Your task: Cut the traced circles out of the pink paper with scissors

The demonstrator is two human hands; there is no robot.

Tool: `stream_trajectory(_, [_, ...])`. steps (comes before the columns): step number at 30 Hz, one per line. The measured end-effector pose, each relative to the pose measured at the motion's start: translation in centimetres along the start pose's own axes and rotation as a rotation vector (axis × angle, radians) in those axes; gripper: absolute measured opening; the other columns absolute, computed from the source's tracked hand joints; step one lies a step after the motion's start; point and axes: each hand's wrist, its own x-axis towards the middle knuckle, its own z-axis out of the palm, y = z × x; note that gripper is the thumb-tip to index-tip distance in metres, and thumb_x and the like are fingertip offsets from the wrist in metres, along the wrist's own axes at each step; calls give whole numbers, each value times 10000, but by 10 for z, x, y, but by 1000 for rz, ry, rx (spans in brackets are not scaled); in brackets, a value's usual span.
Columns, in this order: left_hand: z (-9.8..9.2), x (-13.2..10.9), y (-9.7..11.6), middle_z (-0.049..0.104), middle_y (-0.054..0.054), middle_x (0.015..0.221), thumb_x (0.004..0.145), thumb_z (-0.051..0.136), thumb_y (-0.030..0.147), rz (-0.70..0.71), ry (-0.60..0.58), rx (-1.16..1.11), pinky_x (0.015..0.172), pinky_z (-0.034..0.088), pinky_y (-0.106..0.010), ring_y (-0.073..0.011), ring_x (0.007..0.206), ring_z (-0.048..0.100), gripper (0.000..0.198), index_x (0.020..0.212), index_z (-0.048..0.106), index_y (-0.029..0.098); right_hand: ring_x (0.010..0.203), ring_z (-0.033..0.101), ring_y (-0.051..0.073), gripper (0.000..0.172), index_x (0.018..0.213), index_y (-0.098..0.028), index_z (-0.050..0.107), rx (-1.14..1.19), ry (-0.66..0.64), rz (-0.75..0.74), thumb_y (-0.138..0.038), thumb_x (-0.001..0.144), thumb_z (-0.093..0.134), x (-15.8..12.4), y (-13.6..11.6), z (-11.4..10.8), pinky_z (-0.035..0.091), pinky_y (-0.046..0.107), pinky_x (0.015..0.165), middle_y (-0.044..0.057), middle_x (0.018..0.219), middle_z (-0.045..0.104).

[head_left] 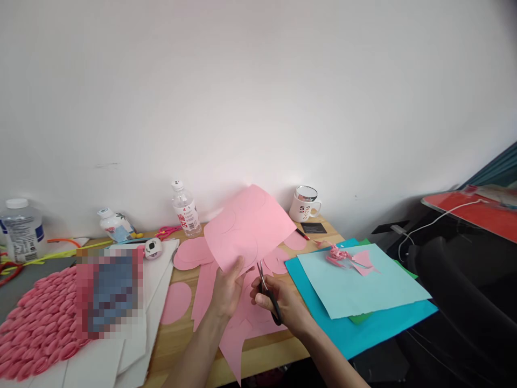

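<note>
My left hand (228, 288) pinches the lower edge of a pink paper sheet (250, 221), thumb on top. Faint curved pencil outlines show on that raised sheet. In my right hand (285, 304) is a pair of scissors (270, 296) with black handles, fingers through the loops. Its blades point up, slightly parted, just right of the sheet's lower edge. Below both hands lie more pink sheets and offcuts. A cut pink paper circle (176, 303) rests on the wood to the left, and more rounded pink pieces (194, 253) lie behind it.
Light blue paper (363, 302) with pink scraps (339, 255) lies right, over darker blue sheets. A mug (304, 206) and a plastic bottle (186, 213) stand near the wall. At left are white boards (151, 302) and a pink petal-covered piece (44, 318). A black chair (456, 302) is far right.
</note>
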Motion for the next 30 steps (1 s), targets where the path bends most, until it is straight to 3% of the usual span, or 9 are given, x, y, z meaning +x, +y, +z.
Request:
stream_trajectory(3, [5,-4,-1,696,-36,719,586,823,279,-4,97,44,717,497,-304,-170,728,624,207,678,703,137,705,501,147,422,872,-191,576,-9,-22,-21,-539,696,740,8,-4,7,387,268,641,11,772,553])
stream_trajectory(8, [11,-10,9,701,-58,695,543,842,344,43,265,146,749,484,-313,-209,788,638,275,646,711,126,679,466,150,467,813,-203,546,-42,11,-10,-581,638,756,11,-3,14,380,270,622,0,734,524])
stream_trajectory(14, [10,-14,3,662,-29,632,553,839,343,1,206,56,619,473,-297,-167,635,601,279,658,702,124,662,427,137,444,795,-189,542,-27,39,-75,-563,668,743,12,-10,18,346,254,607,-5,716,501])
stream_trajectory(20, [5,-12,-3,681,-33,695,552,843,323,15,127,4,626,470,-316,-170,638,608,338,800,720,130,616,371,119,438,759,-188,529,-10,91,-79,-557,664,746,14,-15,22,299,248,577,-33,660,446])
stream_trajectory(25, [4,-11,-7,666,-4,682,573,832,291,65,172,19,657,481,-303,-157,646,610,317,831,711,154,608,377,118,473,810,-184,545,11,61,-53,-546,618,781,13,-13,23,297,241,570,-37,652,461])
stream_trajectory(30, [4,-11,-15,683,-31,711,576,817,295,77,204,56,654,499,-315,-197,700,642,335,853,706,144,570,351,105,478,817,-189,531,-25,131,-44,-546,617,778,15,-7,21,264,235,528,-57,616,408])
